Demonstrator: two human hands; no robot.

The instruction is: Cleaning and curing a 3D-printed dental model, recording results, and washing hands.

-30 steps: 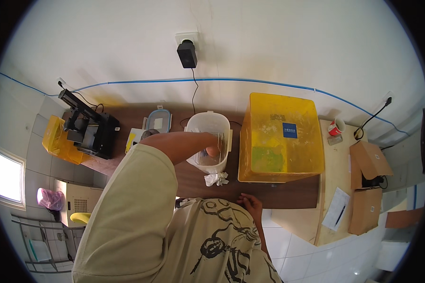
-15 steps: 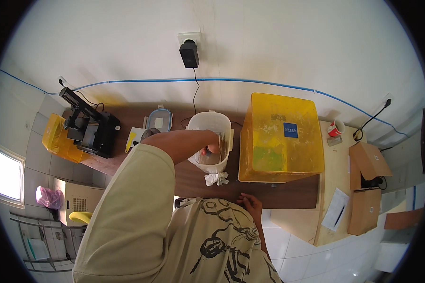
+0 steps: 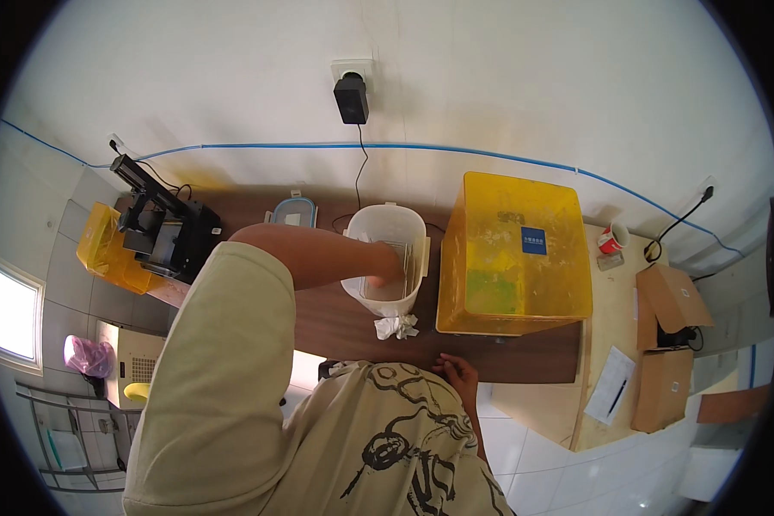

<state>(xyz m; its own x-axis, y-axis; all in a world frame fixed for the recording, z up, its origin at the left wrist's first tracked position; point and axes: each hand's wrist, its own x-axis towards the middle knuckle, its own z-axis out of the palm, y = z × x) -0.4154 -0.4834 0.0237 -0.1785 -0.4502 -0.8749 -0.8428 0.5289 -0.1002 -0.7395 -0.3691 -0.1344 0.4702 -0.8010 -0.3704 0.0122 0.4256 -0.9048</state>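
My left arm reaches across into a white plastic tub in the middle of the table. Inside it, my left hand is lowered beside a thin metal wire rack; its fingers are mostly hidden, so I cannot make out whether it grips anything. A crumpled white tissue lies against the tub's near side. At the table's front edge, my right hand hangs close to my body, fingers loosely bent and a little apart, holding nothing.
A large yellow plastic box stands right of the tub. On the left are a black machine and a blue-rimmed lidded container. A red and white cup and open cardboard boxes occupy the far right.
My left forearm has swung slightly up and my left hand has shifted a little within the tub, against the wire rack. My right hand stays where it was.
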